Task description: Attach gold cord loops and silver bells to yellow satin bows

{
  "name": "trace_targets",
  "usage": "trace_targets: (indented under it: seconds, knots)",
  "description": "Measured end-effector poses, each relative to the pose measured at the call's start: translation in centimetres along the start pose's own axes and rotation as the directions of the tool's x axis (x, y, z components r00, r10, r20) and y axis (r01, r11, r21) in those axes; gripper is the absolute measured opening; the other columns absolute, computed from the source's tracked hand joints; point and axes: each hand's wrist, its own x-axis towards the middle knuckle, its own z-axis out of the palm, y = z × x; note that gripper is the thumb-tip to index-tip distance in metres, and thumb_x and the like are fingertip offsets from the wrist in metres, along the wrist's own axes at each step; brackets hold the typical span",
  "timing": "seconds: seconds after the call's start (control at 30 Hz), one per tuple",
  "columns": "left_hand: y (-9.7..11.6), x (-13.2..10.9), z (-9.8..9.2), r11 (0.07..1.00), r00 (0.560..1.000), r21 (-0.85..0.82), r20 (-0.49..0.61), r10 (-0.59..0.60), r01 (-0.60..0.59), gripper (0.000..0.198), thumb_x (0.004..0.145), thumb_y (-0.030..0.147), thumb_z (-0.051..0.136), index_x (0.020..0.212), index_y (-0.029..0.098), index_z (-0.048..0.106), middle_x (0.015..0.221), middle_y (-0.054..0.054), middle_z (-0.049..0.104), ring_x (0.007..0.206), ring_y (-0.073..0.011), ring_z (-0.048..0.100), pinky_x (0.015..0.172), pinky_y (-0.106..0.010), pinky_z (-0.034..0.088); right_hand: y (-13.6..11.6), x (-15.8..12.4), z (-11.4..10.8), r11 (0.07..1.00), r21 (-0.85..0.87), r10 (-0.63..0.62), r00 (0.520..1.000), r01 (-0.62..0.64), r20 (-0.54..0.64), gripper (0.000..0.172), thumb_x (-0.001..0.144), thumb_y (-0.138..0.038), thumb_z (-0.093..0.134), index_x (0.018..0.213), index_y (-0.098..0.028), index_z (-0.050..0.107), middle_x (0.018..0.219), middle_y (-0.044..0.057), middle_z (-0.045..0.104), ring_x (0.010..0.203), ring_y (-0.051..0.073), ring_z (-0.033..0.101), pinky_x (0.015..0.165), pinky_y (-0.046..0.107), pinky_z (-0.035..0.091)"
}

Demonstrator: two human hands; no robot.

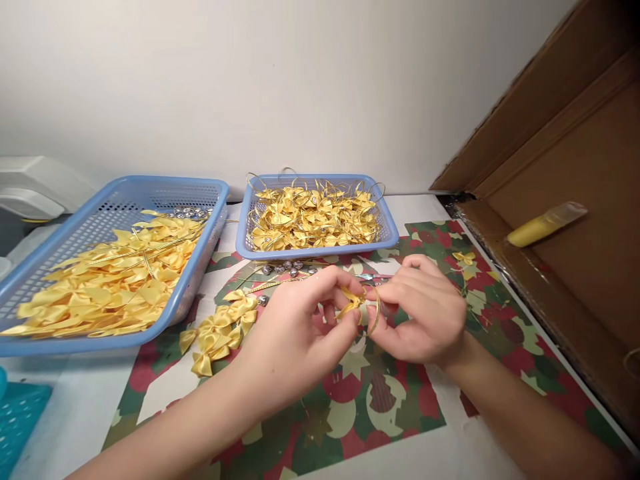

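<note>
Over the patterned paper, my left hand (310,320) pinches a yellow ribbon bow (351,304) between thumb and fingers. My right hand (420,310) is closed on a gold cord (377,313), which curves in a loop beside the bow. The fingertips of both hands almost meet there, and they partly hide the bow and the cord's ends. Left of my left hand lies a small heap of yellow bows (220,333). Several silver bells (295,267) and loose gold cords (260,287) rest just beyond my hands.
A blue basket (175,303) full of yellow bows stands at left. Another blue basket (320,253) at the back holds bows with gold cord loops. Brown cardboard (565,147) rises at right, with a yellow-filled tube (545,225) against it. A teal basket (25,420) shows at lower left.
</note>
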Motion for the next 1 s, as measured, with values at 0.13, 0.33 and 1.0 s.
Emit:
trace_targets:
  seconds: [0.13, 0.33, 1.0]
  knots:
    - [0.1, 0.0, 0.0, 0.999, 0.999, 0.041, 0.001, 0.036, -0.036, 0.009, 0.088, 0.02, 0.054, 0.096, 0.023, 0.055, 0.066, 0.007, 0.061, 0.058, -0.0099, 0.058, 0.057, -0.022, 0.044, 0.0, 0.0, 0.0, 0.988, 0.113, 0.103, 0.995, -0.104, 0.016, 0.009, 0.073, -0.011, 0.056, 0.075, -0.02, 0.055, 0.053, -0.005, 0.049, 0.049, 0.011, 0.043, 0.059, 0.03, 0.037]
    - [0.3, 0.0, 0.0, 0.998, 0.999, 0.062, 0.034, 0.022, -0.025, 0.013, 0.087, 0.017, 0.053, 0.096, 0.022, 0.046, 0.07, 0.007, 0.059, 0.057, -0.0108, 0.057, 0.054, -0.024, 0.041, 0.3, 0.1, -0.3, 0.901, 0.288, 0.263, 0.937, -0.324, 0.23, 0.019, 0.074, -0.02, 0.057, 0.091, -0.021, 0.05, 0.065, -0.006, 0.051, 0.053, 0.01, 0.046, 0.06, 0.028, 0.04]
    - [-0.4, 0.7, -1.5, 0.994, 0.96, -0.092, 0.268, 0.085, -0.063, 0.01, 0.089, 0.017, 0.05, 0.082, 0.021, 0.046, 0.07, 0.004, 0.056, 0.062, -0.0113, 0.051, 0.057, -0.024, 0.038, 0.7, 0.0, -0.2, 0.861, 0.467, 0.064, 0.954, -0.202, 0.294, 0.018, 0.08, -0.01, 0.042, 0.065, -0.02, 0.043, 0.055, -0.006, 0.043, 0.052, 0.01, 0.035, 0.064, 0.029, 0.034]
